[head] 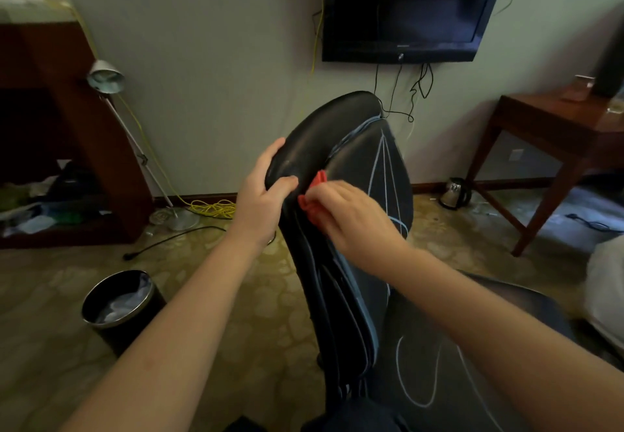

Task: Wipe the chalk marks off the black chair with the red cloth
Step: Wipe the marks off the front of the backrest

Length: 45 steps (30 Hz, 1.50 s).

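1. Head view: fingers (324,191) of the right hand (351,219) pinch the red cloth (312,195), bunched, against the side edge of the black chair (337,127) backrest.
2. Left hand (263,202) grips the backrest's upper edge, thumb in front and fingers curled behind.
3. Chalk marks (385,168) run pale down the backrest just beside the cloth and loop over the seat; most of the wiping appears not yet done.
4. Risk: a bunched cloth offers a small face and may smear chalk into the seam. A slack left grip could let the chair turn under pressure.
5. Hidden: most of the cloth lies under the right hand, the chair base is cut off, and the seam marks blur in dim light.
6. Outward: a waste bin (118,306) stands on the carpet, well apart.
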### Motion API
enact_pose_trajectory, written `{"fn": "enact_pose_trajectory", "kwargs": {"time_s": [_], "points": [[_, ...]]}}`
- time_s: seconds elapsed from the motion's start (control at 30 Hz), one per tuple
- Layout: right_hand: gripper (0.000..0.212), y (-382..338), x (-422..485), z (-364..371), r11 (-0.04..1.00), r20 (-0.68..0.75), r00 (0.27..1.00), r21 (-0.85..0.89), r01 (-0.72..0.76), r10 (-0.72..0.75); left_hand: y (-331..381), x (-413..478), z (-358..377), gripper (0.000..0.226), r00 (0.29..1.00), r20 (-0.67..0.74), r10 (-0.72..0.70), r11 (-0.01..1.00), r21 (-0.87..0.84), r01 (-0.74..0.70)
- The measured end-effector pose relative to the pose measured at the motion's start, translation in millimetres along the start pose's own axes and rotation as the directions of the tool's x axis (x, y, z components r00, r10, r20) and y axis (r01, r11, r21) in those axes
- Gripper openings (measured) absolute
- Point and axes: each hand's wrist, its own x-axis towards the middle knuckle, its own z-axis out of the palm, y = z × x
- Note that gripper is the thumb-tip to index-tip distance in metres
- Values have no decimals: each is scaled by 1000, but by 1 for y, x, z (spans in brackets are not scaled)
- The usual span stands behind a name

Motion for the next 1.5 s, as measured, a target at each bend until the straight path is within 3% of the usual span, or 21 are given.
{"fn": "enact_pose_trajectory", "kwargs": {"time_s": [0.13,0.33,0.47,0.67,0.8,0.9,1.0,1.1,1.3,1.5], "points": [[20,15,4,0,991,-52,994,-101,87,-93,-1,0,2,55,1000,4,7,1000,8,-7],[21,72,47,7,973,-85,989,-184,-137,123,2,-3,-1,57,1000,19,-23,999,45,22],[21,77,60,3,949,-49,953,-88,-302,299,8,-3,1,56,999,-5,-41,998,41,41],[19,10,11,-8,997,-20,998,-20,-68,67,4,-8,1,64,999,-19,-33,999,-6,33],[17,4,1,-8,999,-30,1000,-49,2,-3,4,-9,4,63,1000,-7,-27,999,-29,26],[23,40,22,-2,971,-24,975,-91,-223,221,2,-12,3,64,1000,7,-17,999,-31,18],[28,88,46,3,868,-2,879,-159,-471,477,-2,-15,2,57,1000,11,-7,999,-34,8],[26,107,52,5,831,-6,836,-106,-545,548,-5,-12,1,56,1000,3,-4,999,-54,4],[23,93,50,2,863,-155,849,85,-497,505,-3,-8,5,57,1000,15,1,996,-91,0],[22,47,41,2,949,-58,947,31,-314,315,-8,-9,6,61,999,-41,6,992,-122,-11]]}}
